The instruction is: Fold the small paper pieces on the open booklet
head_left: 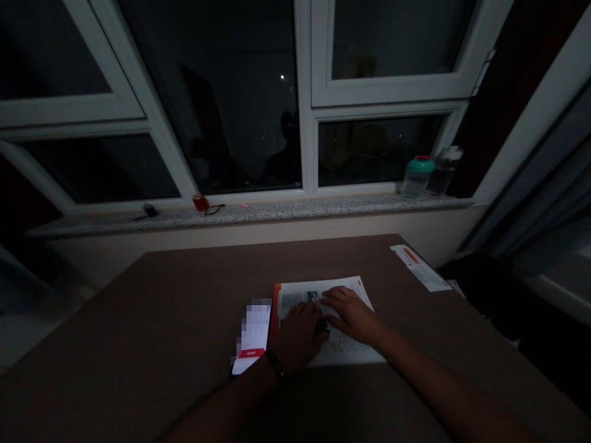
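A printed booklet or sheet (pixel 355 352) with an orange left edge lies on the table, and both my hands are over it. My left hand (pixel 300 335), with a dark band on the wrist, rests on its left half with fingers curled. A small dark thing (pixel 325 325) shows by the left thumb; its kind is too dim to make out. My right hand (pixel 354 315) reaches in from the right, fingers stretched toward the left fingertips and thumb apart. A thin pale strip (pixel 316 299) shows between the fingertips; whether it is loose or printed I cannot tell.
A lit phone (pixel 253 335) lies left of the booklet on the brown table (pixel 152 307). A torn paper (pixel 421 269) lies at the right edge. The windowsill (pixel 277 212) bears a small red jar (pixel 200 203), a teal-lidded bottle (pixel 418 177) and a clear bottle (pixel 444 172).
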Demonstrator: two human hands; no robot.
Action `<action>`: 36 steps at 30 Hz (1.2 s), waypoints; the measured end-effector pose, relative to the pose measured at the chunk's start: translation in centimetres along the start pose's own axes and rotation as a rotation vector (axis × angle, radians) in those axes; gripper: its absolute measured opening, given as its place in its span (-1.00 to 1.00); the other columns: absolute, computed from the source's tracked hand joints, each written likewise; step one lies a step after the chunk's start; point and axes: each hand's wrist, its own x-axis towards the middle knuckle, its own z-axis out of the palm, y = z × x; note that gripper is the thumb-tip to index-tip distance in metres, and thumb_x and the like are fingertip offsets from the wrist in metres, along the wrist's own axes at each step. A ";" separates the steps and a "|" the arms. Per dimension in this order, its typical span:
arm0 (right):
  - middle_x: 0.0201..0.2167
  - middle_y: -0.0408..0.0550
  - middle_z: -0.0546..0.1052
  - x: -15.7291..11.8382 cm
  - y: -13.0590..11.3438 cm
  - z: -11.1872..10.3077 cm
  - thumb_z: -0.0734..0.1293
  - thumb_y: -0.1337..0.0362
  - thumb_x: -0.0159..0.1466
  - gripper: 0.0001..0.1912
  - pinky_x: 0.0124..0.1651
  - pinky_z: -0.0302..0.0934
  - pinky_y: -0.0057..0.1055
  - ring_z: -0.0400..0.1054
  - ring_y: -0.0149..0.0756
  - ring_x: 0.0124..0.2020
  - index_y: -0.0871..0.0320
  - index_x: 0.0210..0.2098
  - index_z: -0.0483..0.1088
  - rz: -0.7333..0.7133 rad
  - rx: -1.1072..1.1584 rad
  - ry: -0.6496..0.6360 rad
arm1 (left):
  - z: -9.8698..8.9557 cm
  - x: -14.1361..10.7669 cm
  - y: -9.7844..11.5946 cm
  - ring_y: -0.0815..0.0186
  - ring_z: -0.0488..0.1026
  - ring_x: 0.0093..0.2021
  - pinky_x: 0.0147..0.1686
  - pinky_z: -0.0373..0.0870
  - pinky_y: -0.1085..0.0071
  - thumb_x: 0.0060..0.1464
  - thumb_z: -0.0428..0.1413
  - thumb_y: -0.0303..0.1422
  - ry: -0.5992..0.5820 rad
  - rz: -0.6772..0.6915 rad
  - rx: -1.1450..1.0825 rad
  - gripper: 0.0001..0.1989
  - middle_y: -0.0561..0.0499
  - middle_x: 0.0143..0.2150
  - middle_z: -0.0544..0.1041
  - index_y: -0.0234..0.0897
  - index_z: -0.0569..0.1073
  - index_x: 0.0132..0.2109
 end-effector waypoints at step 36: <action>0.19 -0.08 0.39 0.0 0.9 -0.8 0.31 0.21 0.33 -0.66 0.23 0.09 -0.05 0.16 -0.09 0.22 -0.11 0.09 0.43 -0.105 0.119 -0.085 | 0.0 -0.2 0.0 0.12 0.30 0.13 0.09 0.26 0.14 0.24 0.03 -0.48 -0.078 0.005 0.113 -0.67 -0.06 0.24 0.33 -0.20 0.32 0.13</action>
